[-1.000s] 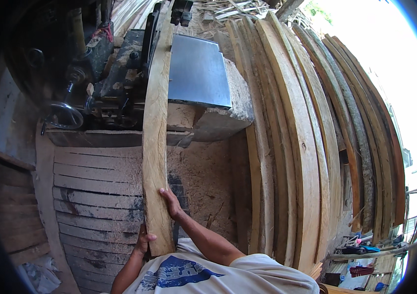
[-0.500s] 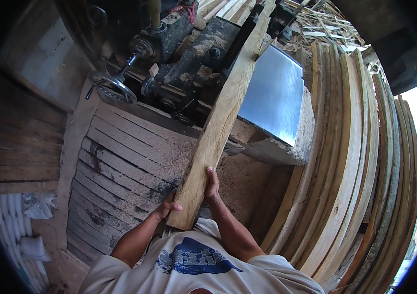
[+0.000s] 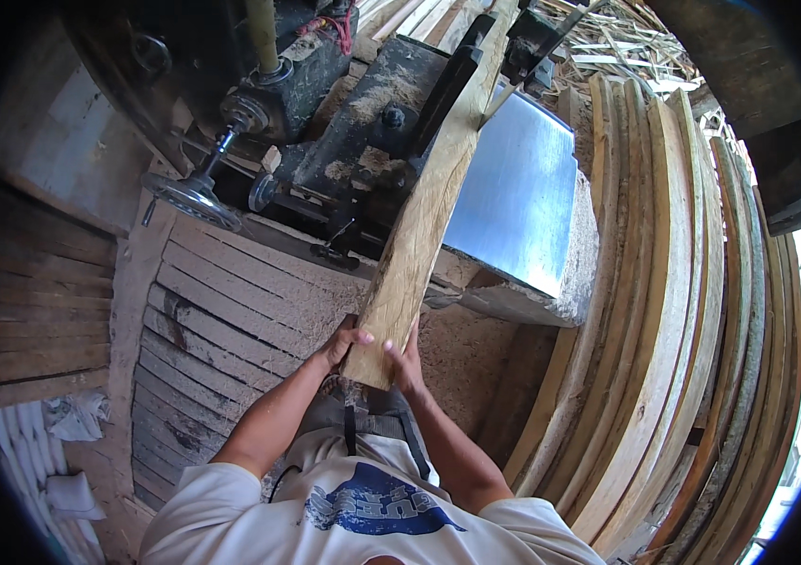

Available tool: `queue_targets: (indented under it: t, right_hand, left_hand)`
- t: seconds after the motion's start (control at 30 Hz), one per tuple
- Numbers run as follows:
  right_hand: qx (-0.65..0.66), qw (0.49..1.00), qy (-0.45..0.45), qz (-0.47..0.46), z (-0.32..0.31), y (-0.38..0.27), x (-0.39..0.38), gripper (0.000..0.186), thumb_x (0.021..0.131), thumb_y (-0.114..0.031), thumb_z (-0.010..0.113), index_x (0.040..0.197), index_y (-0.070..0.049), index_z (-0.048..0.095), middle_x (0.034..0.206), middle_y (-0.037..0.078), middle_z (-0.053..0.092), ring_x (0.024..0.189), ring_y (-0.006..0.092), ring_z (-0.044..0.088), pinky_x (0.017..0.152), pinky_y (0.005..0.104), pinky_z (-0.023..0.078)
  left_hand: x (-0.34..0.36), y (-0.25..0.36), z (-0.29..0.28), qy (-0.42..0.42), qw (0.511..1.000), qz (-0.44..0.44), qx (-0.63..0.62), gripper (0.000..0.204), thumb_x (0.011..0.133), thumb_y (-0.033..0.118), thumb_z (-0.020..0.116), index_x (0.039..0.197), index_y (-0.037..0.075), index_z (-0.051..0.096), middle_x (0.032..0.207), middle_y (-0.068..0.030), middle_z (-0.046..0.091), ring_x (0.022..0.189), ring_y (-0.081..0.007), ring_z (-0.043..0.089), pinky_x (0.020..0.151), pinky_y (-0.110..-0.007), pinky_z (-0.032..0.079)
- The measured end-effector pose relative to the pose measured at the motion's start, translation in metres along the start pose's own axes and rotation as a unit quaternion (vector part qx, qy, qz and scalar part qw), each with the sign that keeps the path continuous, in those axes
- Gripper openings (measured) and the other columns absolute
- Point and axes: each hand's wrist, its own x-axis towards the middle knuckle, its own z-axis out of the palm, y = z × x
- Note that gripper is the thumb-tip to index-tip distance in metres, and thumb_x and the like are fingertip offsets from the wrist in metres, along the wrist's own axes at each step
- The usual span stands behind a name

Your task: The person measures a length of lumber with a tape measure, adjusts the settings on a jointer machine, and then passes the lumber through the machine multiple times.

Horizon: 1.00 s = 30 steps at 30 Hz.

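A long, thick wooden plank (image 3: 419, 226) runs away from me over the saw machine's bed. Its near end is gripped between my two hands. My left hand (image 3: 346, 345) wraps the left edge, thumb on top. My right hand (image 3: 405, 361) holds the right edge close to the end, its thumb also on the upper face; the fingers of both hands are partly hidden beneath. Along the plank's right side lies a shiny metal table plate (image 3: 518, 193). A dark fence (image 3: 452, 89) stands against its left side farther off. Where the far end meets the machine is hard to make out.
A handwheel (image 3: 195, 200) sticks out at the left of the machine. Long sawn boards (image 3: 650, 311) are stacked on the right. Wood offcuts (image 3: 622, 42) lie in a heap at the back. Sawdust covers the slatted wooden floor (image 3: 221, 311). White sacks (image 3: 28, 461) sit at lower left.
The plank has slid forward, away from me, with both hands on it. My right hand now sits closer to its near end. The view has shifted slightly.
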Motion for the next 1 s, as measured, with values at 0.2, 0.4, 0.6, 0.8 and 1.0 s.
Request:
queue_targets:
  t: [0.2,0.4,0.6,0.8,1.0]
  right_hand:
    - [0.009,0.998,0.057,-0.001,0.021,-0.011,-0.005,0.112,0.083,-0.012,0.077,0.155,-0.009,-0.009,0.155,0.02,0.021,0.136,0.0304,0.038,0.109,0.0404,0.038]
    - [-0.113,0.986,0.079,-0.092,0.006,-0.029,0.083,0.102,0.085,-0.025,0.076,0.153,0.002,0.005,0.148,0.026,0.035,0.132,0.0303,0.043,0.105,0.0371,0.042]
    - [-0.257,0.959,0.114,-0.034,-0.026,-0.061,0.165,0.117,0.08,-0.052,0.074,0.15,0.012,0.005,0.149,0.033,0.03,0.138,0.0377,0.037,0.111,0.0377,0.034]
    - [-0.317,0.93,0.154,0.107,-0.036,-0.097,0.231,0.126,0.075,-0.068,0.07,0.147,0.016,0.01,0.146,0.032,0.036,0.136,0.0357,0.04,0.11,0.0358,0.034]
    - [-0.198,0.95,0.178,0.162,-0.004,-0.013,0.143,0.127,0.065,-0.072,0.075,0.145,0.014,0.027,0.145,0.032,0.038,0.137,0.0389,0.039,0.112,0.0407,0.033]
  left_hand:
    - [0.059,0.054,0.015,-0.077,0.996,-0.041,-0.018,0.08,0.073,0.044,0.068,0.135,-0.003,0.048,0.122,-0.0172,0.061,0.108,-0.0254,0.061,0.097,-0.037,0.048]
    - [0.097,0.062,0.007,0.232,0.971,0.062,-0.003,0.074,0.08,0.07,0.058,0.123,0.011,0.058,0.12,-0.0052,0.062,0.108,-0.0198,0.057,0.093,-0.036,0.041]
    - [0.035,-0.009,-0.003,0.267,0.958,-0.104,-0.024,0.091,0.077,0.073,0.056,0.14,0.008,0.048,0.126,-0.0089,0.057,0.109,-0.0199,0.05,0.092,-0.036,0.035]
    - [0.01,-0.042,0.024,0.218,0.966,-0.134,0.033,0.093,0.078,0.073,0.053,0.14,0.005,0.046,0.129,-0.0119,0.055,0.118,-0.0232,0.049,0.097,-0.041,0.034]
    - [-0.053,-0.032,0.007,0.209,0.97,-0.056,0.111,0.072,0.083,0.06,0.061,0.132,0.008,0.053,0.118,-0.0071,0.061,0.107,-0.0182,0.054,0.092,-0.038,0.04]
